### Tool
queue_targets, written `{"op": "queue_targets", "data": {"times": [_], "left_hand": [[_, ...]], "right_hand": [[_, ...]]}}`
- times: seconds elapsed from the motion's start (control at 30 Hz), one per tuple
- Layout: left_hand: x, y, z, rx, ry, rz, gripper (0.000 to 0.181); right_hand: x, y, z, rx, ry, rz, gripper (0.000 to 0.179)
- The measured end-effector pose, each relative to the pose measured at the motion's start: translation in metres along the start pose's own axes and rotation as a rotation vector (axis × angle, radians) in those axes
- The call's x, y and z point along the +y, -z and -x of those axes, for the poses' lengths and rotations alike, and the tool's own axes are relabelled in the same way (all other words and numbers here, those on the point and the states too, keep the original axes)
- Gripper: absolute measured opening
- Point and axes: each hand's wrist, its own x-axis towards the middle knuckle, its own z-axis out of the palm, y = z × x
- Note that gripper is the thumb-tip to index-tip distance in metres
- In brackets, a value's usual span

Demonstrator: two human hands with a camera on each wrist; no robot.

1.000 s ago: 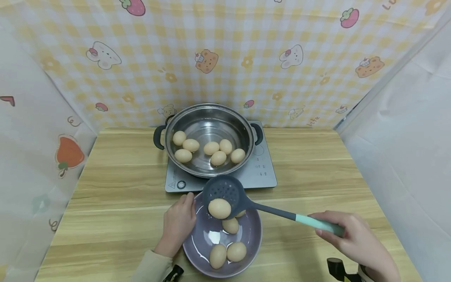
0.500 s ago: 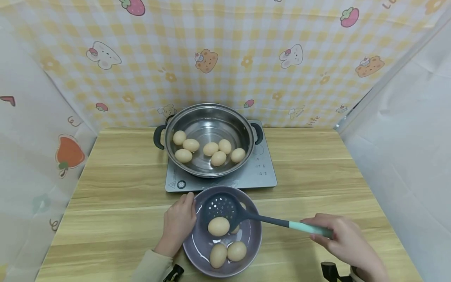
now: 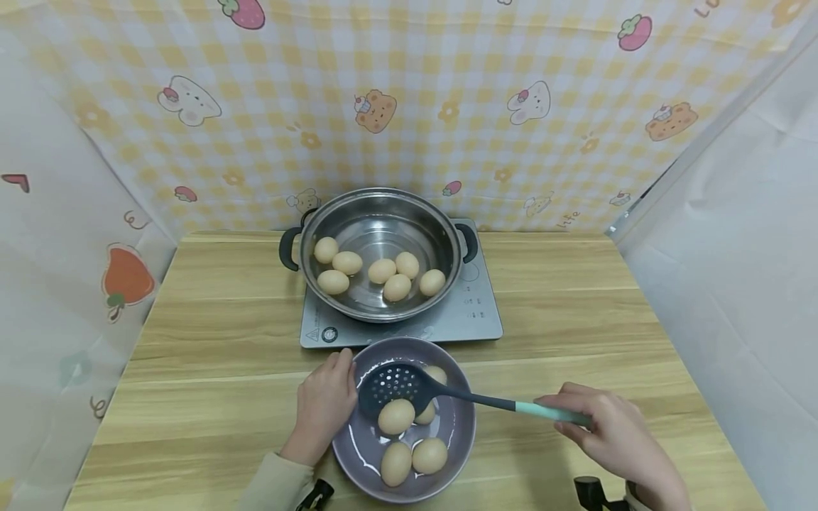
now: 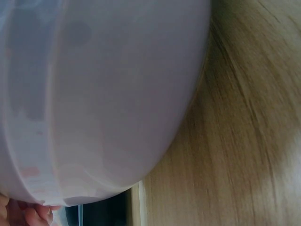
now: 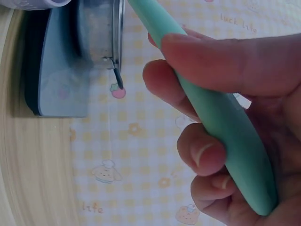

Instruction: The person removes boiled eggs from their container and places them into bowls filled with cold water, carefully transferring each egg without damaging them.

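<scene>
My right hand [image 3: 616, 433] grips the mint-green handle [image 5: 211, 113] of a slotted spoon, fingers and thumb wrapped round it. The spoon's dark grey perforated head [image 3: 393, 383] is tilted down inside a purple bowl [image 3: 461, 454]. At the head's lower edge is an egg [image 3: 396, 416]; whether it still rests on the spoon I cannot tell. Several other eggs [image 3: 429, 455] lie in the bowl, two partly hidden by the spoon. My left hand [image 3: 324, 399] holds the bowl's left rim, its fingertips [image 4: 37, 214] showing at the rim in the left wrist view.
Behind the bowl, a steel pot [image 3: 383, 312] with black side handles stands on a grey induction cooktop [image 3: 473, 319]. Several eggs [image 3: 397, 287] sit in water in the pot. A checkered cloth [image 3: 409, 92] hangs at the back of the wooden table [image 3: 211, 369].
The spoon has lowered into the bowl, toward me and left, and tilted; the egg at its edge has come down with it. My right hand has shifted left. My left hand stays put.
</scene>
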Motion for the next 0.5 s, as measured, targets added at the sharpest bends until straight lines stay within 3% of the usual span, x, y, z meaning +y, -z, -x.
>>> {"op": "queue_targets", "data": {"times": [0.5], "left_hand": [[-0.0004, -0.0008, 0.0005, 0.022, -0.020, -0.002, 0.011]], "right_hand": [[0.0010, 0.0017, -0.0017, 0.055, 0.083, 0.004, 0.042]]}}
